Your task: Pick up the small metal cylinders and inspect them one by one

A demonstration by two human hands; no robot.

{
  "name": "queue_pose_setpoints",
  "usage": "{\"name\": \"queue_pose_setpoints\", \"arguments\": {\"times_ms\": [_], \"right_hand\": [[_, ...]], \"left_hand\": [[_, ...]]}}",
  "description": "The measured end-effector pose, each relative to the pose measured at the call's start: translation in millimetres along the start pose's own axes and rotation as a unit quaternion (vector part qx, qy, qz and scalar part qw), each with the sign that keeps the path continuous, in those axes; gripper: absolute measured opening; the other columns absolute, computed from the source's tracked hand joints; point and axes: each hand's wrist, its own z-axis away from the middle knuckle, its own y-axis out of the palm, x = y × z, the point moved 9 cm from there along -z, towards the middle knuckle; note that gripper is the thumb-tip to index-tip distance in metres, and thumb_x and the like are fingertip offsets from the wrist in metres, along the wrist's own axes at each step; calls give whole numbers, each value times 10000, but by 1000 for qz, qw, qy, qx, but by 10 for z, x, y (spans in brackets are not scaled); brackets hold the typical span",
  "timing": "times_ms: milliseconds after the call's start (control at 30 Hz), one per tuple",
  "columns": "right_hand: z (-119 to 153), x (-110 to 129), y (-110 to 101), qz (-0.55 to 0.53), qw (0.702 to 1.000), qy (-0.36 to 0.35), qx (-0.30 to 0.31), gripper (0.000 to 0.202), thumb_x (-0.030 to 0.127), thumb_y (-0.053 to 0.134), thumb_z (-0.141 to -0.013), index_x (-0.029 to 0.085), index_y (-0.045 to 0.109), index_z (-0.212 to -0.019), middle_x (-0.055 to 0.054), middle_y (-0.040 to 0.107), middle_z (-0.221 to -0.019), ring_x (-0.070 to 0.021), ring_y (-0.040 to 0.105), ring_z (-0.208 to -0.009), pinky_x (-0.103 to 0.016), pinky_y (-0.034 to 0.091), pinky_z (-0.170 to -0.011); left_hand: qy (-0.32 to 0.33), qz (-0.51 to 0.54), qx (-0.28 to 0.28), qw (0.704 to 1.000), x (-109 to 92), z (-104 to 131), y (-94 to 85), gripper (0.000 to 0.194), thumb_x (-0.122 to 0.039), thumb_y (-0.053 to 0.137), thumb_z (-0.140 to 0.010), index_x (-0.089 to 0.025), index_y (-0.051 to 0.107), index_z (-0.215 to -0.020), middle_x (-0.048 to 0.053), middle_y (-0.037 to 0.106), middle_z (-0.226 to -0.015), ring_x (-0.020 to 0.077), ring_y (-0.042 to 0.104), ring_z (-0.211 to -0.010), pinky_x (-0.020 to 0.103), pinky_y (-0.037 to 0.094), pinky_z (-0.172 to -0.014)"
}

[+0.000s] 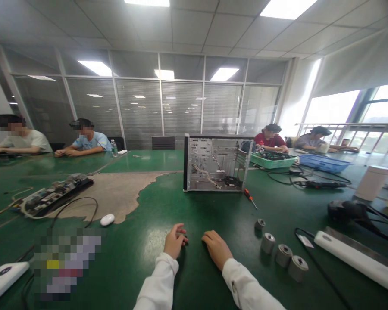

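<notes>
My left hand (175,242) rests on its edge over the green tabletop, fingers loosely bent and apart, with nothing in it. A short gap to its right lies my right hand (217,249), palm down, its fingers slightly curved toward the table and holding nothing visible. Beyond both hands stands an open computer case (218,165), upright, its metal inside and some loose cables showing. By its lower right corner lies a screwdriver (250,198) with an orange and black handle. Several metal cylinders (283,255) stand in a row to the right of my right hand.
A green basket (273,160) and a blue basket (324,163) sit far right, near tangled black cables. A white bar-shaped device (358,260) lies nearer. Leftward are a circuit assembly (56,195), a white oval object (107,220) and a blurred patch. Several people sit around the table.
</notes>
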Motion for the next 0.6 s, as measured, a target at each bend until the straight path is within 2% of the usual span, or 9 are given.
{"name": "queue_pose_setpoints", "arguments": {"times_ms": [100, 200, 300, 367, 400, 467, 600], "right_hand": [[183, -125, -165, 6, 1000, 6, -7, 270, 103, 347, -768, 218, 578, -848, -44, 593, -830, -162, 511, -797, -278, 413, -710], [532, -520, -630, 30, 991, 78, -102, 232, 199, 354, -786, 209, 547, -914, -53, 592, -862, -171, 525, -807, -302, 409, -737], [1081, -1036, -1230, 110, 947, 196, -229, 255, 323, 382, -777, 176, 537, -916, -75, 590, -870, -188, 539, -787, -324, 403, -738], [1436, -1313, -1535, 170, 910, 266, -270, 288, 367, 389, -759, 165, 541, -896, -79, 593, -855, -198, 544, -761, -324, 410, -706], [1566, -1418, -1632, 193, 897, 290, -270, 297, 378, 388, -751, 166, 543, -888, -76, 595, -841, -201, 546, -751, -322, 414, -685], [1702, -1561, -1709, 207, 897, 309, -240, 292, 388, 390, -736, 179, 547, -866, -60, 597, -820, -192, 551, -733, -306, 420, -657], [1706, -1620, -1654, 201, 916, 305, -166, 267, 384, 382, -725, 207, 554, -827, -34, 597, -790, -174, 555, -721, -278, 425, -623]], "left_hand": [[-3, -1, 0, 1000, -17, 3, 6, 357, -64, 407, -596, -139, 474, -939, 17, 545, -746, 71, 555, -489, 167, 416, -425], [-3, -4, 3, 1000, -22, -11, 14, 351, -71, 418, -599, -141, 478, -937, 21, 553, -752, 73, 557, -494, 167, 419, -429], [-5, -13, 6, 1000, -8, -38, 24, 348, -75, 412, -606, -144, 477, -941, 24, 558, -761, 74, 559, -498, 163, 410, -419], [-4, -24, 12, 1000, -5, -53, 39, 349, -76, 402, -610, -145, 476, -944, 28, 557, -771, 76, 560, -501, 163, 407, -414], [-1, -29, 14, 999, -8, -57, 46, 348, -79, 400, -612, -145, 476, -946, 29, 556, -774, 76, 560, -503, 163, 407, -414], [3, -34, 18, 999, -18, -59, 55, 346, -90, 405, -614, -144, 478, -948, 30, 558, -775, 74, 559, -502, 162, 407, -418], [1, -29, 15, 999, -36, -45, 47, 346, -118, 428, -599, -143, 484, -940, 23, 561, -763, 71, 555, -494, 165, 407, -426]]}}
